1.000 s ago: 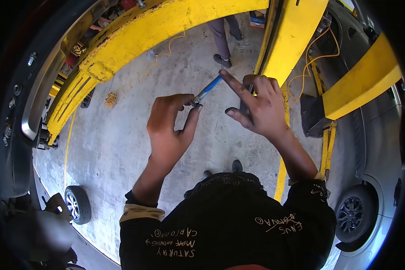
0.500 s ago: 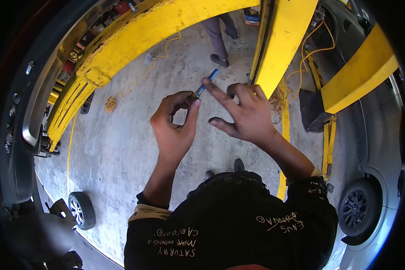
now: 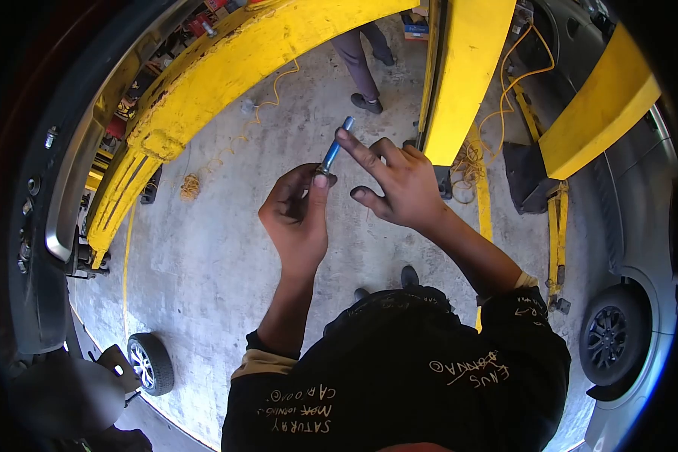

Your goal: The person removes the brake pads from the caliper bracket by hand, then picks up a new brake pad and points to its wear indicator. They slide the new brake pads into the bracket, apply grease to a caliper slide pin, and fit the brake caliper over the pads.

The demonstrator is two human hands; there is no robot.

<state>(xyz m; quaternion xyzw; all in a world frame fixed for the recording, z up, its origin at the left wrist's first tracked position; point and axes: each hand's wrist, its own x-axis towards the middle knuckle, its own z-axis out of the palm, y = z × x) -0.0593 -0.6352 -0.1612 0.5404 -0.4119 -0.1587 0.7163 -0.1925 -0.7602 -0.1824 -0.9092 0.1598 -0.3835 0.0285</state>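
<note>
My left hand (image 3: pixel 297 215) pinches a shiny metal bolt (image 3: pixel 333 151) by its lower end between thumb and fingertips. The bolt points up and slightly right, its shank catching a blue sheen. Beside it is my right hand (image 3: pixel 399 184), with the index finger stretched out so that its tip touches or nearly touches the shank. The right thumb is apart from that finger and the other fingers are loosely bent, holding nothing. Dark smudges show on the fingertips of both hands. The bolt's lower end is partly covered by my left fingers.
A yellow lift arm (image 3: pixel 226 68) curves across the upper left, and a yellow post (image 3: pixel 471 75) stands at right. A person's leg (image 3: pixel 356 64) is beyond. A wheel (image 3: pixel 151 363) is lower left; a grey vehicle (image 3: pixel 640 226) is at right. A yellow hose (image 3: pixel 190 187) lies on the floor.
The bolt has turned more upright and shifted slightly left and down. My right hand has moved a little left with it. The view has shifted slightly.
</note>
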